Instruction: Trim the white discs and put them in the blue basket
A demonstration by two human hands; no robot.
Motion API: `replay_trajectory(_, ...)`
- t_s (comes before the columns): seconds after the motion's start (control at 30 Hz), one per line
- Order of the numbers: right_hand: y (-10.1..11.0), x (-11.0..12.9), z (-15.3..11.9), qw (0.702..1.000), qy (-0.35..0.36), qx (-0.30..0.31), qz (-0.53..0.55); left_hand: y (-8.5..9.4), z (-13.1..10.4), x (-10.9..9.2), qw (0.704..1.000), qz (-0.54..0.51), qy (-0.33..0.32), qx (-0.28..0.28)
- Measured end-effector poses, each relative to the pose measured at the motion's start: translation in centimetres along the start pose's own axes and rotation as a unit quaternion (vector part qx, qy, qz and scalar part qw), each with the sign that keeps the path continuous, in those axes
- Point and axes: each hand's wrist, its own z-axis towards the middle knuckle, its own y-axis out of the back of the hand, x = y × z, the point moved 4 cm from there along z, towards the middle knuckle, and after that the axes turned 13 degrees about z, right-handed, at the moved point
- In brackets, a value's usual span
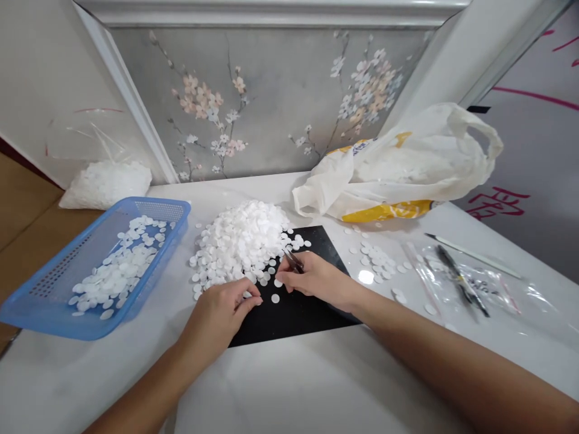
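Observation:
A large heap of small white discs (246,238) spills over the back left of a black mat (298,319) on the white table. At the front of the heap, my left hand (226,307) has its thumb and forefinger drawn together in a pinch; whatever lies between them is hidden. My right hand (310,274) is closed around dark tweezers (294,262), which point toward the heap's right edge. One white disc (275,298) lies alone on the mat between the two hands. Others sit close to the right fingertips.
On the left stands a blue plastic basket (172,247) with discs inside, and behind it a clear bag (106,184) of white pieces. A white plastic bag (407,169) lies at the back right. Loose discs (377,262), a black pen (461,280), a white stick (474,256) and clear pouches lie at right.

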Motion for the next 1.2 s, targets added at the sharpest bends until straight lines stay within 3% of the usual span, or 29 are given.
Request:
replay_trajectory(0.13, -0.3, 0.1, -0.2, 0.998, -0.015, 0.037, 0.050, 0.1, -0.4, 0.0, 0.985, -0.156, 0.063, 0.033)
replay_trajectory(0.3, -0.4, 0.6, -0.7, 0.990, 0.053, 0.041, -0.121, -0.8, -0.8, -0.5, 0.891, -0.420, 0.125, 0.120)
replay_trajectory(0.43, -0.9, 0.6, -1.1, 0.963, 0.101, 0.023, -0.250, -1.1, -0.8, -0.4, 0.864, -0.461, 0.158, 0.129)
replay_trajectory(0.67, -2.1, 0.3, -1.2, 0.925, 0.197, 0.052, -0.321, -1.3, -0.8, 0.1, 0.862, -0.464, 0.174, 0.110)
replay_trajectory(0.77, -1.7, 0.3, -1.0, 0.948, 0.148, 0.014, -0.282, -1.3, -0.7, 0.2, 0.860, -0.471, 0.171, 0.097)
replay_trajectory(0.9, -1.5, -0.2, -0.9, 0.996, 0.029, 0.022, -0.080, -1.3, -0.7, 0.1, 0.855, -0.484, 0.164, 0.091)
replay_trajectory(1.0, -1.7, -0.5, -0.9, 0.998, -0.022, 0.047, 0.042, -1.2, -0.6, 0.1, 0.855, -0.486, 0.158, 0.090)
replay_trajectory(1.2, -1.9, -0.3, -0.9, 0.997, -0.028, 0.053, 0.054, -1.1, -0.6, -0.1, 0.856, -0.486, 0.150, 0.093)
